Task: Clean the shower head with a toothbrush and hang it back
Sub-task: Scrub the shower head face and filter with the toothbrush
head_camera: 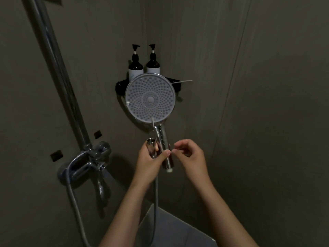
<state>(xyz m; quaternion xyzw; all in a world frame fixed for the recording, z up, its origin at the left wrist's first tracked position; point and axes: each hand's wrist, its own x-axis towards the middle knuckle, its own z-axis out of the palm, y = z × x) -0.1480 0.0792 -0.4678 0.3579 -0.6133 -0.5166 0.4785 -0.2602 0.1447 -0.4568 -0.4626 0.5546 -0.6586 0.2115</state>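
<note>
At the far left of the frame the rail (58,72) runs down to the mixer (89,157), and the hose (74,202) loops below it. We see no holder on the rail, so where the head hangs is unclear.

In the centre, our left hand (149,163) is closed around the handle of the shower head (150,98) and also around the hose nut (151,145), which stands beside the handle, not screwed on. The head faces us, in front of a corner shelf (121,86) with two bottles (136,65).

To the right, our right hand (190,155) pinches something thin at the handle; we cannot tell what.

We judge the task to be partway: the head is off its hose, and we cannot tell whether the scrubbing is done. Joining the hose and hanging the head are left.

A pale stick (181,81) on the shelf may be the toothbrush, but it is too small to say. The light is dim, and drops on the face are hard to read.
</note>
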